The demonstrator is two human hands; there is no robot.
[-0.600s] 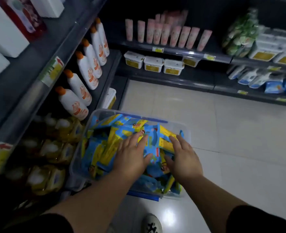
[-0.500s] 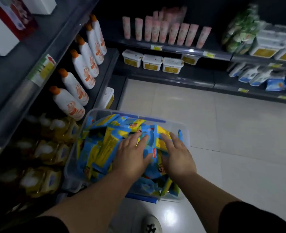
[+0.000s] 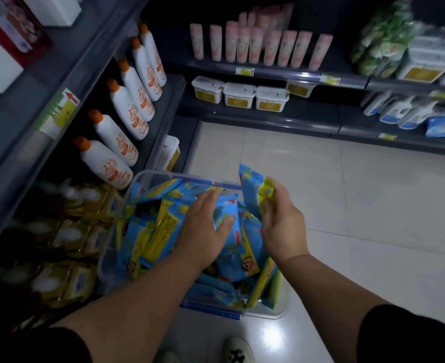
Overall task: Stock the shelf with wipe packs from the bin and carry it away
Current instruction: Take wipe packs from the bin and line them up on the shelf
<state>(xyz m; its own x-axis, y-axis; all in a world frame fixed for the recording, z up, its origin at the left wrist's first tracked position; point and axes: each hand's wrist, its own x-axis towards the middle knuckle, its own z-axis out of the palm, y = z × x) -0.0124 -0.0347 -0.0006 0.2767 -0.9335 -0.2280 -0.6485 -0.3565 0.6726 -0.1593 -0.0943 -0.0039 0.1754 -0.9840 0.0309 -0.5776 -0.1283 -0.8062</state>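
Head view: wipe pack (image 3: 251, 187) pinched upright in right hand (image 3: 281, 224) above floor bin (image 3: 163, 176), left hand (image 3: 203, 231) laid over another pack, grip unclear; best lifted clear before swinging to left shelf (image 3: 163, 113).

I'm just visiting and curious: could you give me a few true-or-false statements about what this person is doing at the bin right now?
1. The right hand holds a raised pack above the bin. True.
2. The bin stands on a shelf. False: it stands on the floor.
3. The white bottles on the left shelf have orange caps. True.
4. The left hand reaches up to the bottles. False: it is down in the bin, gripping a blue pack.
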